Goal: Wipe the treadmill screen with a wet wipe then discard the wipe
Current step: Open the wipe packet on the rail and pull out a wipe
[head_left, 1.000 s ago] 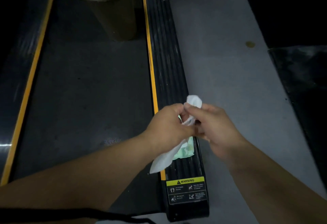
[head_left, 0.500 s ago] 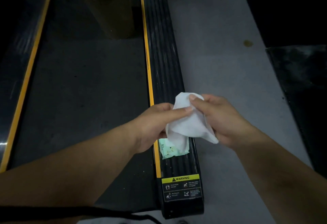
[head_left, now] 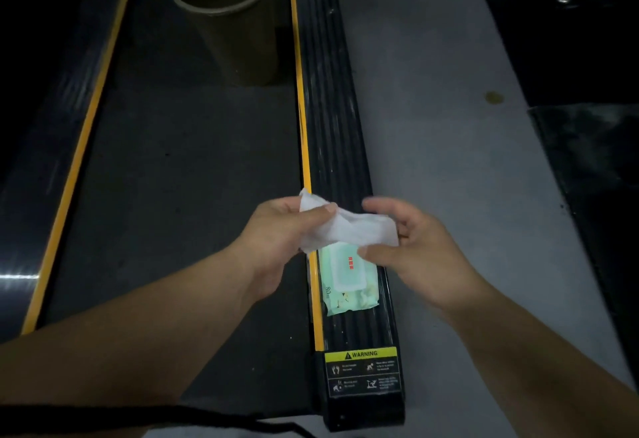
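White wipe [head_left: 349,228] between both hands, above side rail [head_left: 340,126] edge.

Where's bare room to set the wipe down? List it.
Free: the belt between the yellow stripes, nearer than the bin; the grey floor right of the side rail. Crowded: the rail under the wipes pack.

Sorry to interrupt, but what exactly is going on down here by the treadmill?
A person is holding a white wet wipe in both hands, the left hand pinching one end and the right hand at the other, opening it out. Below them, the green wipe pack lies on the treadmill's black side rail. A tan bin stands on the belt farther ahead. The screen isn't in view.
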The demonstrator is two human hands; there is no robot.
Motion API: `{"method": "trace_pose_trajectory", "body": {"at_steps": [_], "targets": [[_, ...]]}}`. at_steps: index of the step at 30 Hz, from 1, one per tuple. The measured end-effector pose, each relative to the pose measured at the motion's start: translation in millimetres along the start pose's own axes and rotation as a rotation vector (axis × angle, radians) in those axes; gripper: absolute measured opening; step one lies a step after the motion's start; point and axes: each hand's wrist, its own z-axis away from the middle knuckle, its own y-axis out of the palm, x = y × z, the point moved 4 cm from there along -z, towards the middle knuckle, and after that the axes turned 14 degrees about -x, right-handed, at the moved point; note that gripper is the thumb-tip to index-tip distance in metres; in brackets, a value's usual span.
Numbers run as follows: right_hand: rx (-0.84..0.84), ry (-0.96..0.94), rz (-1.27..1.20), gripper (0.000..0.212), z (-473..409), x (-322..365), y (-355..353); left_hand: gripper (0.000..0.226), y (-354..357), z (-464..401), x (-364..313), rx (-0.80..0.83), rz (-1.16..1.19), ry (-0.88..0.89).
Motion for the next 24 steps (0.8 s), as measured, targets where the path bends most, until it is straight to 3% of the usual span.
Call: {"method": "trace_pose_trajectory", "body": {"at_steps": [3,6,11,16,18,21,24], "targets": [[-0.134,-0.116,0.078,0.012,-3,13,-4,0.028,-11,4,-14,-0.069,0.007,0.101],[-0.158,-0.132,-0.002,0.013,-4,31,-6,0.073,-21,3,-24,-0.071,0.014,0.124],[-0.075,0.027,-0.187,0.015,-4,41,1,0.051,-14,10,-31,0.072,0.017,0.065],[-0.100,0.094,-0.270,0.012,1,48,3,0.040,-20,11,-33,-0.063,0.037,0.041],[-0.138,0.075,-0.197,0.018,4,49,6,0.030,-26,14,-36,-0.132,-0.052,0.140],[-0.264,0.043,-0.020,0.014,14,54,22,0.026,-31,30,-51,-0.212,-0.315,0.460],[-0.250,0.152,-0.163,0.013,30,78,54,0.025,-33,58,-75,-0.198,-0.590,0.784]]}}
